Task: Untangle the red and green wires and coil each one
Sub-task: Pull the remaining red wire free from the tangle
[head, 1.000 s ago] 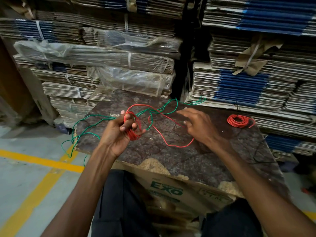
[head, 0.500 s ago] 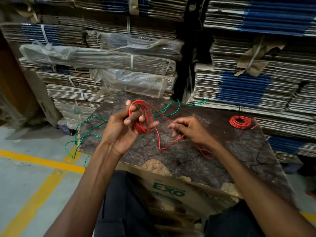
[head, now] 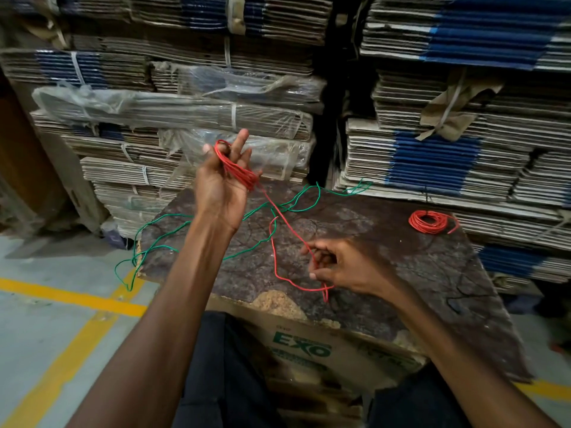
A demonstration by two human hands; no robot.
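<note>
The left hand [head: 221, 183] is raised above the far left corner of the tabletop [head: 386, 257], its grip wound with a bundle of red wire [head: 239, 173] looped round the fingers. From that bundle the wire's free length runs taut, down and to the right, to the right hand [head: 343, 267], which pinches it low over the tabletop; so its long axis slants from the upper hand to the lower one. Beyond the pinch a slack red loop sags toward the tabletop's near edge. The green wire [head: 173, 233] crosses under the red strand just below the left hand and trails off the tabletop's left edge, uncoiled. It looks thin, springy and plastic-sheathed. A finished red coil [head: 428, 222] lies near the tabletop's far right corner. The tabletop is worn, mottled and crumbling at its near edge.
</note>
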